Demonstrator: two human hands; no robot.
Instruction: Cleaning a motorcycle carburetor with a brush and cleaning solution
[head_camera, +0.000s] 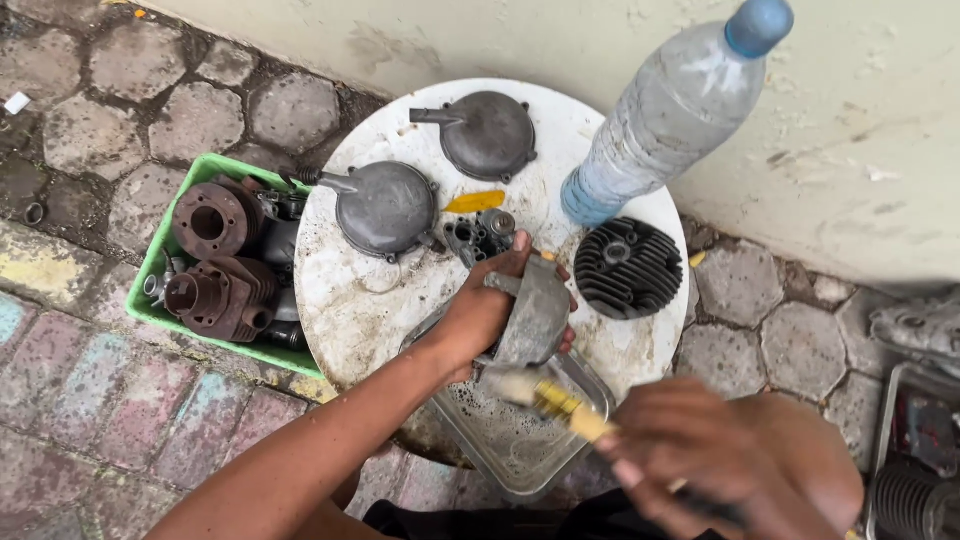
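Grey curved metal engine part (535, 318) sits gripped in the left hand (487, 312) over the clear rectangular tray (520, 440) at the round white tabletop's (350, 300) near edge; right hand (730, 455) clasps a yellow-handled brush (548, 396), bristles touching the part.

A round white tabletop (350, 300) stands on worn cobblestone paving (130, 90) against a stained pale wall (860, 150)

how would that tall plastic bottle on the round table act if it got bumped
The plastic water bottle stands upright near the edge of the white round table, tall on a narrow base, so it would probably tip easily. It seems mostly full, so likely fairly heavy. Being round, it would probably roll once down, perhaps toward the finned cylinder head.
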